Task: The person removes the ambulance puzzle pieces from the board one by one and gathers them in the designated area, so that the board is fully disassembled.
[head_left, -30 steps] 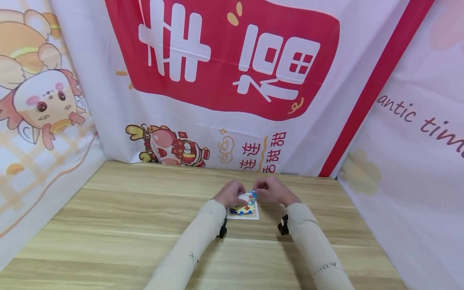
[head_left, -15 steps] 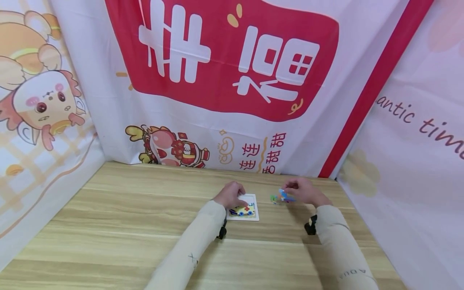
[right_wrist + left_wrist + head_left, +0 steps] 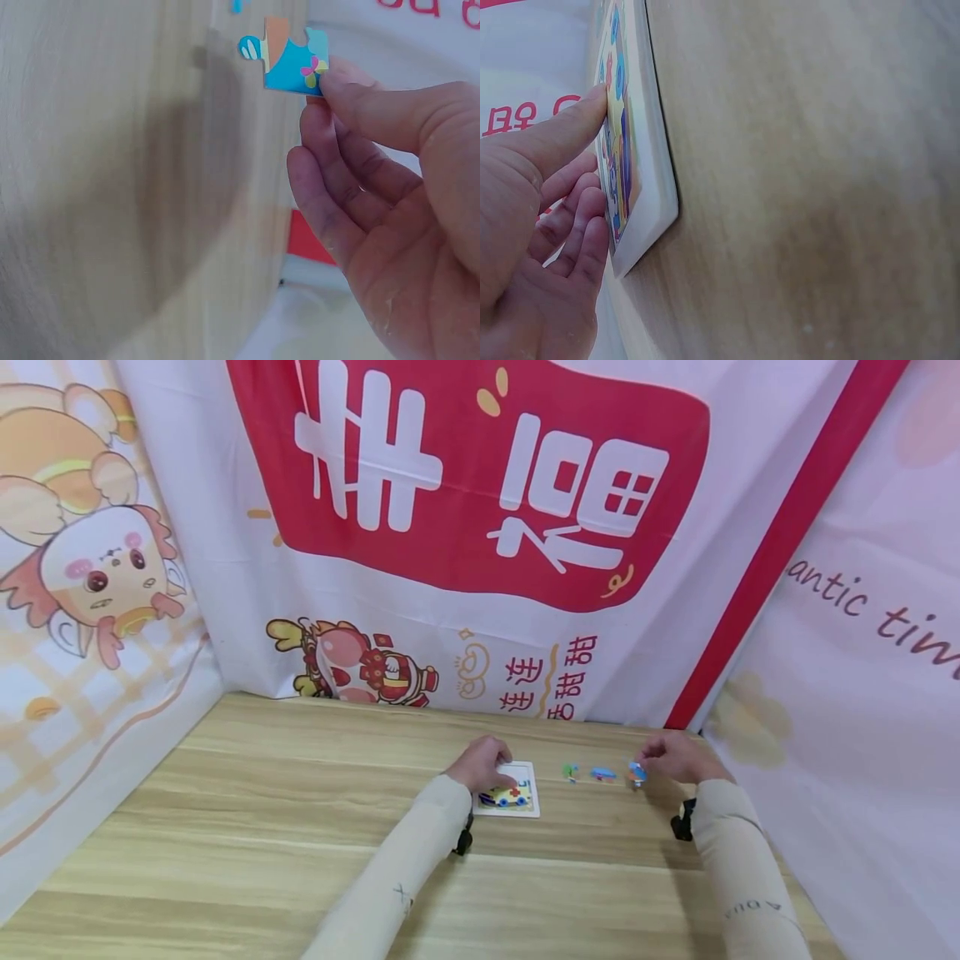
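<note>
On the table, a small white-framed jigsaw puzzle [image 3: 530, 811] shows a yellow vehicle with a red cross, its upper part plain white. My left hand [image 3: 480, 764] rests over its left side. In the left wrist view, the thumb [image 3: 581, 120] presses the puzzle's picture and the other fingers lie loosely bent beside it. My right hand [image 3: 678, 757], off to the right, pinches a jigsaw piece [image 3: 296, 64] by one corner between thumb and index finger. The piece is blue and orange with a pink and yellow flower, held close over the table.
Between the puzzle and my right hand lie two loose pieces, a greenish piece [image 3: 571, 772] and a blue piece [image 3: 603, 773]. The wooden table [image 3: 300, 827] ends at a printed cloth wall [image 3: 465, 560] behind, with cloth sides left and right.
My right hand has moved from the puzzle's upper right corner out to the right with pieces, leaving two on the table in a row. My left hand has stayed on the puzzle.
</note>
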Action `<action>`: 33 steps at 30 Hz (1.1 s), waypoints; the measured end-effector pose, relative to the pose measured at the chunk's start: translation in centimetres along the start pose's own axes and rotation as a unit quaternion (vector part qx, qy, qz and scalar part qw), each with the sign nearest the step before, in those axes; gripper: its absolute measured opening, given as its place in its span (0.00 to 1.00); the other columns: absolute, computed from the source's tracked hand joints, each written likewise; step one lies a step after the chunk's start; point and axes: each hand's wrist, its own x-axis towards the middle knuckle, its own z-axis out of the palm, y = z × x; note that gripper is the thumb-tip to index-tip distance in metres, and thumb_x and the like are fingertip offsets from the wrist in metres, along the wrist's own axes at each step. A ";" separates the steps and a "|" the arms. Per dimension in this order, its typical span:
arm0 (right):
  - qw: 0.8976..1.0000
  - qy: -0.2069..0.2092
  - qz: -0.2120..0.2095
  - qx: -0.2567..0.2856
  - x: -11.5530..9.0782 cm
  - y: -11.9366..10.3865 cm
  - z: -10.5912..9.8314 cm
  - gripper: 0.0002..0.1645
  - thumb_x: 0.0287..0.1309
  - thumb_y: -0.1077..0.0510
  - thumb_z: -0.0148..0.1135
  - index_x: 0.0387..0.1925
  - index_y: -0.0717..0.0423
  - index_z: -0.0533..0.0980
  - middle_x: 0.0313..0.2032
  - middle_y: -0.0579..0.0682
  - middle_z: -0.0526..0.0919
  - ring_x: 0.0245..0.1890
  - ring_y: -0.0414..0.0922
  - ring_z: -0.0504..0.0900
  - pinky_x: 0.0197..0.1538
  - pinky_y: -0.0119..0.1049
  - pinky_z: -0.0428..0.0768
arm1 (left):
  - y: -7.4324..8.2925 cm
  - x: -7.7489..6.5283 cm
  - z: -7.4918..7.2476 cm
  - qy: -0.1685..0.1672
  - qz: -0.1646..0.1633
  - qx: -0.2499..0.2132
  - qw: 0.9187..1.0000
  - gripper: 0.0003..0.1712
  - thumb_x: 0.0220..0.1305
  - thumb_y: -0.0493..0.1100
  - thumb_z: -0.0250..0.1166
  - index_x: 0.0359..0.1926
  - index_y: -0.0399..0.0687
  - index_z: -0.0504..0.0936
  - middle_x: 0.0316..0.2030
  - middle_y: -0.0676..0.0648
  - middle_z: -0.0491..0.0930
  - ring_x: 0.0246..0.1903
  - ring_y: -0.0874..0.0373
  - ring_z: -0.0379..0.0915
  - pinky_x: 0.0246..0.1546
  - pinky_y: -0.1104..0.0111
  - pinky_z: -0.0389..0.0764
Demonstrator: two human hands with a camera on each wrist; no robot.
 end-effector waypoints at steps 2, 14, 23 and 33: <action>1.000 -0.004 0.009 0.003 -0.1 0.7 0.2 0.06 0.72 0.62 0.66 0.41 0.60 0.87 0.38 0.52 0.89 0.39 0.45 0.78 0.42 0.38 0.80 | 0.0 0.1 0.1 -0.003 -0.001 0.000 1.000 0.23 0.60 0.42 0.82 0.53 0.36 0.87 0.51 0.42 0.85 0.51 0.53 0.79 0.62 0.57 0.82; 0.999 0.036 -0.030 0.004 0.6 2.8 2.2 0.05 0.70 0.63 0.68 0.39 0.62 0.86 0.33 0.49 0.87 0.37 0.43 0.76 0.42 0.34 0.77 | 0.1 0.3 0.0 -0.006 -0.008 -0.005 1.000 0.25 0.60 0.43 0.82 0.54 0.37 0.86 0.52 0.43 0.85 0.53 0.51 0.81 0.64 0.57 0.82; 0.999 0.040 -0.019 0.013 1.3 3.5 3.0 0.05 0.70 0.64 0.68 0.37 0.61 0.87 0.32 0.50 0.88 0.36 0.41 0.76 0.40 0.30 0.77 | 0.4 -0.2 -0.2 -0.005 -0.014 -0.009 1.000 0.24 0.61 0.41 0.81 0.55 0.36 0.85 0.52 0.43 0.85 0.52 0.51 0.80 0.64 0.56 0.82; 0.999 0.044 -0.008 0.016 1.7 3.7 3.5 0.06 0.71 0.63 0.67 0.38 0.60 0.87 0.34 0.51 0.88 0.36 0.40 0.77 0.40 0.31 0.78 | 0.5 -0.2 -0.2 -0.007 -0.013 -0.001 1.000 0.24 0.62 0.42 0.81 0.55 0.37 0.85 0.53 0.43 0.85 0.52 0.53 0.80 0.64 0.57 0.82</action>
